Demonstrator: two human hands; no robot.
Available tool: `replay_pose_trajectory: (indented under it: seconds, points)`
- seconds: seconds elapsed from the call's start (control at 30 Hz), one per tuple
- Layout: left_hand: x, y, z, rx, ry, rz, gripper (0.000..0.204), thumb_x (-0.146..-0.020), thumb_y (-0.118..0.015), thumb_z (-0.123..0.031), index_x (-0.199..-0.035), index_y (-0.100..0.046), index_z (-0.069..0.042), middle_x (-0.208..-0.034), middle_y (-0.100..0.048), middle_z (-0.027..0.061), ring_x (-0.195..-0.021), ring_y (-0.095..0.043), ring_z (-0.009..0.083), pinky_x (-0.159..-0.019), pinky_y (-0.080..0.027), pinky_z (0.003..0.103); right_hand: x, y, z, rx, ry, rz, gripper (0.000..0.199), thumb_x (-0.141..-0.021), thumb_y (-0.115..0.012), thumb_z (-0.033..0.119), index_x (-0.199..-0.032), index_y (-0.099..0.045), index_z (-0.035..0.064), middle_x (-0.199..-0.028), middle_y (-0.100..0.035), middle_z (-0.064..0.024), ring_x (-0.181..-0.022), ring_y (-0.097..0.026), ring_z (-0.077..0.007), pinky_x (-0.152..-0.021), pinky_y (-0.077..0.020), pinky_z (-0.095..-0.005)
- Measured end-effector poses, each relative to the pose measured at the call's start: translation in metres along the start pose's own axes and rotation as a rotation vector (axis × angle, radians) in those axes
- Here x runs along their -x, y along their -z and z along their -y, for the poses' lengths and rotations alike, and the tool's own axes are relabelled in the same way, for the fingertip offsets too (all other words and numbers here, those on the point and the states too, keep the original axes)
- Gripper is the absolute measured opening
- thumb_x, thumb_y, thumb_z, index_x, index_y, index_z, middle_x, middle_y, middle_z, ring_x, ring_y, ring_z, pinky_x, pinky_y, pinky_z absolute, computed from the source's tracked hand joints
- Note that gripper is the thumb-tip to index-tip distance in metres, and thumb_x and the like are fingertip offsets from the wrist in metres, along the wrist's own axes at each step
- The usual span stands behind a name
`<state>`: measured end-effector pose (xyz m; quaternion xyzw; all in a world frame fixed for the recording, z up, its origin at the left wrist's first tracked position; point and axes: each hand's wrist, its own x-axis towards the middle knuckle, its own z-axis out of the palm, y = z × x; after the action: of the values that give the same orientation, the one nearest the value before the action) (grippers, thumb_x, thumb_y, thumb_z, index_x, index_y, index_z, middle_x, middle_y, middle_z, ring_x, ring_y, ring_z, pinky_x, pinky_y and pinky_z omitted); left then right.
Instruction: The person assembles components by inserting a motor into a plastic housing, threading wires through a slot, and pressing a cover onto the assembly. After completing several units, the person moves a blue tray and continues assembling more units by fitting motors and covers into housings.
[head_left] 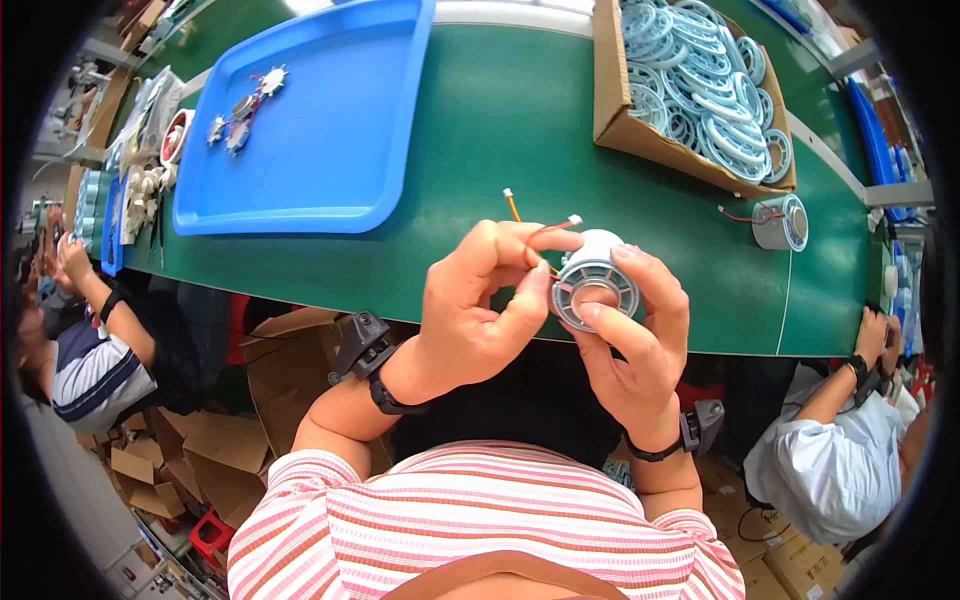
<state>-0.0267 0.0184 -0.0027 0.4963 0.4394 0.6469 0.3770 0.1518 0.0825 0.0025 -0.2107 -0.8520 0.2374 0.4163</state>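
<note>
My right hand [640,345] grips a small round motor-like unit [606,275] with a white body and a grey-blue spoked ring facing me. Its thumb presses near the copper-coloured centre. My left hand [470,305] is closed in a pinch on thin wires at the unit's left side. From those fingers an orange wire [513,206] and a red wire [553,227] stick out, each ending in a small white plug. Where the wires meet the unit is partly hidden by my fingertips. Both hands are above the green tabletop's near edge.
A blue tray [330,130] at the left holds several small star-shaped parts with wires [238,125]. A cardboard box [612,85] of light-blue spoked rings [700,80] stands at the far right. Another wired unit [780,222] lies nearer. People sit at both sides.
</note>
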Motion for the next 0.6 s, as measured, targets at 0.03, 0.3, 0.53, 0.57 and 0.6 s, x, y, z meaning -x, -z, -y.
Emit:
replay_pose_trajectory:
  seconds: [0.03, 0.3, 0.53, 0.57, 0.6]
  points:
    - [-0.002, -0.005, 0.001, 0.01, 0.004, -0.01, 0.009, -0.102, -0.05, 0.002, -0.11, -0.047, 0.004, -0.133, -0.06, 0.0271, -0.087, -0.072, 0.0202, -0.078, -0.064, 0.032, -0.001, 0.001, -0.001, 0.018, -0.054, -0.013, 0.049, -0.069, -0.088, -0.004, -0.11, -0.065, 0.0106, -0.136, -0.057, -0.0215, -0.119, -0.061, -0.036, -0.095, -0.0529, -0.0419]
    - [-0.01, 0.085, -0.052, -1.114, -0.273, -0.203, 0.035, -0.097, -0.071, -0.019, -0.122, -0.06, 0.003, -0.13, -0.06, 0.0275, -0.108, -0.067, 0.0317, -0.085, -0.055, 0.038, 0.004, 0.044, -0.027, 0.502, -0.328, -0.317, 0.031, -0.087, -0.07, -0.002, -0.118, -0.066, 0.0037, -0.14, -0.057, -0.0165, -0.129, -0.054, -0.0314, -0.108, -0.0424, -0.0421]
    - [-0.081, 0.27, -0.047, -1.81, 0.331, -0.475, 0.084, -0.09, -0.062, -0.068, -0.134, -0.052, 0.003, -0.145, -0.044, 0.032, -0.136, -0.043, 0.0462, -0.109, -0.039, 0.056, -0.001, 0.029, -0.01, 0.5, -0.171, -0.338, 0.02, -0.09, -0.065, -0.001, -0.11, -0.068, 0.0042, -0.143, -0.055, -0.0156, -0.14, -0.043, -0.0367, -0.114, -0.0347, -0.049]
    - [-0.088, 0.285, -0.042, -1.824, 0.557, -0.448, 0.091, -0.089, -0.059, -0.074, -0.137, -0.051, 0.003, -0.145, -0.043, 0.0329, -0.137, -0.042, 0.0468, -0.109, -0.039, 0.056, -0.001, 0.027, -0.008, 0.474, -0.159, -0.311, 0.019, -0.09, -0.065, -0.001, -0.108, -0.069, 0.0046, -0.143, -0.055, -0.0152, -0.142, -0.041, -0.0383, -0.114, -0.0338, -0.0504]
    - [-0.097, 0.29, -0.034, -1.82, 0.53, -0.442, 0.091, -0.089, -0.059, -0.074, -0.137, -0.051, 0.003, -0.145, -0.043, 0.0329, -0.137, -0.042, 0.0468, -0.109, -0.039, 0.056, 0.0, 0.023, -0.009, 0.489, -0.16, -0.331, 0.019, -0.09, -0.065, -0.001, -0.108, -0.069, 0.0046, -0.143, -0.055, -0.0152, -0.142, -0.041, -0.0383, -0.114, -0.0338, -0.0504]
